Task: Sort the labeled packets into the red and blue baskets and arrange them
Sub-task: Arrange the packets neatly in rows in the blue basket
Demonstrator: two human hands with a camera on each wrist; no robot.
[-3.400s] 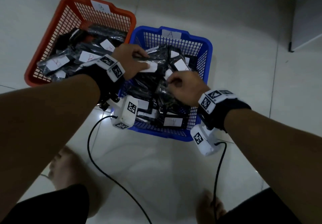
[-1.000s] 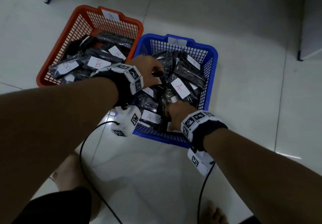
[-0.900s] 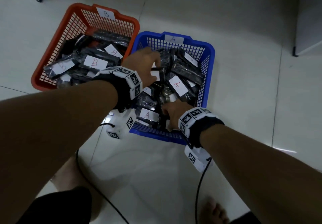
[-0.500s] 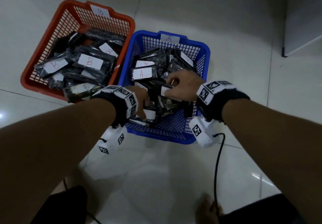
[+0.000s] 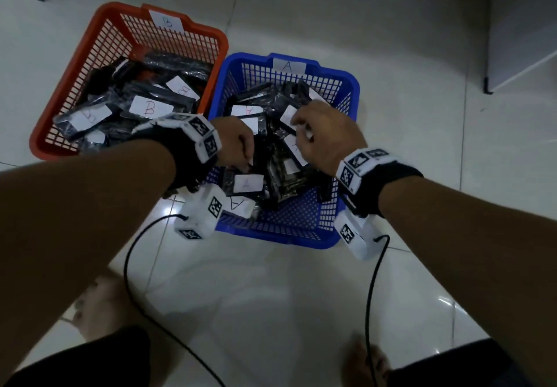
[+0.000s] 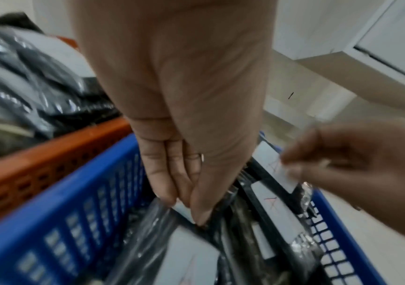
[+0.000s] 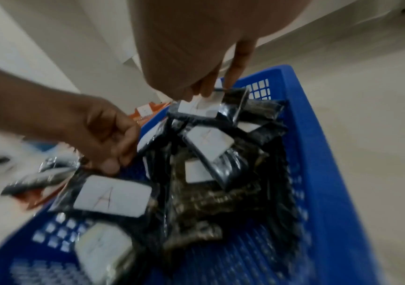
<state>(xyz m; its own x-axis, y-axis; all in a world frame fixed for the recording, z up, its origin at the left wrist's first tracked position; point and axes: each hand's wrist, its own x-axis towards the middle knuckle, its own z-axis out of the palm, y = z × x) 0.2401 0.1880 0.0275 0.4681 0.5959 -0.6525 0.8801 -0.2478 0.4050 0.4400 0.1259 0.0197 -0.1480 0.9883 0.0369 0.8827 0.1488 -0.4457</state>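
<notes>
Left hand (image 5: 233, 142) shifted nearer (blue basket (image 5: 352, 91)) — pinching packet (image 7: 110, 194)

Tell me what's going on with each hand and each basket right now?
Left hand: in the blue basket, pinching a packet.
Right hand: pinching a labeled packet.
Blue basket: holds packets marked A, messy.
Red basket: holds packets marked B, untouched.

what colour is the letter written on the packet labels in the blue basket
Red: the A on the white packet label in the blue basket shows best in the right wrist view.
</notes>
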